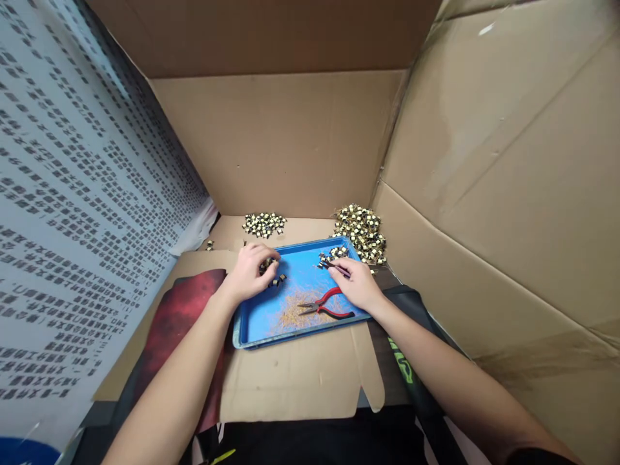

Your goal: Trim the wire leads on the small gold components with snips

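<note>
A blue tray (pixel 261 326) lies in front of me on flattened cardboard. My left hand (pixel 249 270) rests over the tray's left rear corner, fingers curled on small black-and-gold parts (pixel 277 279). My right hand (pixel 356 281) is at the tray's right side and grips a thin dark tool (pixel 334 265) whose tip points at a cluster of the same parts (pixel 334 253) in the tray's far right corner. Red-handled pliers (pixel 323 306) lie in the tray beside a patch of fine golden wire clippings (pixel 295 311), just left of my right hand.
Two heaps of the small parts sit behind the tray: a smaller heap (pixel 264 223) at rear centre, a larger heap (pixel 362 232) at rear right. Cardboard walls (pixel 484 181) enclose back and right; a printed sheet (pixel 87 206) covers the left. A red mat (pixel 179 310) lies left.
</note>
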Tool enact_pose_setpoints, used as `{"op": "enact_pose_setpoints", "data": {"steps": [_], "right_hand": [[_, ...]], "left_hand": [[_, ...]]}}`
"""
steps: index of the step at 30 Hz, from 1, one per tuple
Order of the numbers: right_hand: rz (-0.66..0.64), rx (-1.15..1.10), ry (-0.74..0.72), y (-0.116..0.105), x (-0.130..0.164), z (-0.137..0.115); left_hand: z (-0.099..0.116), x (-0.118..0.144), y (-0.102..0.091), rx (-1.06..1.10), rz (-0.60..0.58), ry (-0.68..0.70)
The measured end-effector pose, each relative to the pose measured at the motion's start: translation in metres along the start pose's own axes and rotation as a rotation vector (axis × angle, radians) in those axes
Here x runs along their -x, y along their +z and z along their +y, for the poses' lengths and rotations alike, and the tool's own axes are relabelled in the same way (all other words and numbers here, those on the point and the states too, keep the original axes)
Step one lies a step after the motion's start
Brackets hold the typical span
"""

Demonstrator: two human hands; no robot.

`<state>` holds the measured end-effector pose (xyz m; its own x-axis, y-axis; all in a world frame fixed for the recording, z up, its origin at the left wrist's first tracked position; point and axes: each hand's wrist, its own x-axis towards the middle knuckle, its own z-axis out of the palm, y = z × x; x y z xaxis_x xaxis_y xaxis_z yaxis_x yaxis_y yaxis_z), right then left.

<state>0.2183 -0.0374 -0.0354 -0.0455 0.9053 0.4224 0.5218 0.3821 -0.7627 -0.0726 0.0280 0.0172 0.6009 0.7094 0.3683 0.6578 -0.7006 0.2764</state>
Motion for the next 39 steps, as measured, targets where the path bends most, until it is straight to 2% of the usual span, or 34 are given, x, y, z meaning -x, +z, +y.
{"op": "enact_pose_setpoints", "data": {"steps": [5, 25, 39], "right_hand": [[-0.01, -0.004, -0.021, 0.0, 0.0, -0.002], [-0.058, -0.045, 0.031, 0.0, 0.005, -0.003], [-0.028, -0.053, -0.01, -0.002, 0.003, -0.003]], "left_hand": [[-0.003, 0.001, 0.002, 0.014, -0.051, 0.072], [-0.005, 0.001, 0.004, 0.043, -0.18, 0.142], [-0.009, 0.0, 0.006, 0.034, -0.137, 0.217]]}}
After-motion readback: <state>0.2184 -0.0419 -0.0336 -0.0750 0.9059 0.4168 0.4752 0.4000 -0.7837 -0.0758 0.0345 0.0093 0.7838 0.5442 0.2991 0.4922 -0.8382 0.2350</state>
